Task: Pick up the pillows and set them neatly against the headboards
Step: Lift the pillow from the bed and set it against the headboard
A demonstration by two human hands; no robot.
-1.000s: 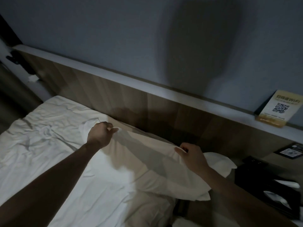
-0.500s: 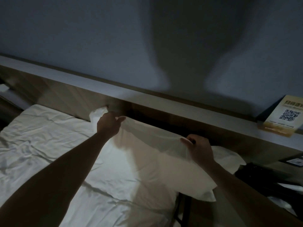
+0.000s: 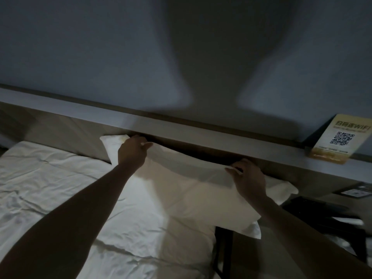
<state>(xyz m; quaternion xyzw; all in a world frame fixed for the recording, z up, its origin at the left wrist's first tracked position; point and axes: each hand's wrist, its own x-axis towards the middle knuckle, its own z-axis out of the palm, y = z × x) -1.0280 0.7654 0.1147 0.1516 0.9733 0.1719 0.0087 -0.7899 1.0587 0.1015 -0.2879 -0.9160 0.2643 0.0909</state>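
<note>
STEP: seat pillow [image 3: 181, 190] | POSITION: on bed [image 3: 50, 182], top edge against headboard [image 3: 66, 137] | FINGERS: left hand [image 3: 131, 153] and right hand [image 3: 248, 181] pinch top edge | METHOD: align the top edge level with the headboard, then let go with both hands together.

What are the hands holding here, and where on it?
Both grip one white pillow along its top edge: left hand near the upper left corner, right hand further right, by the headboard.
</note>
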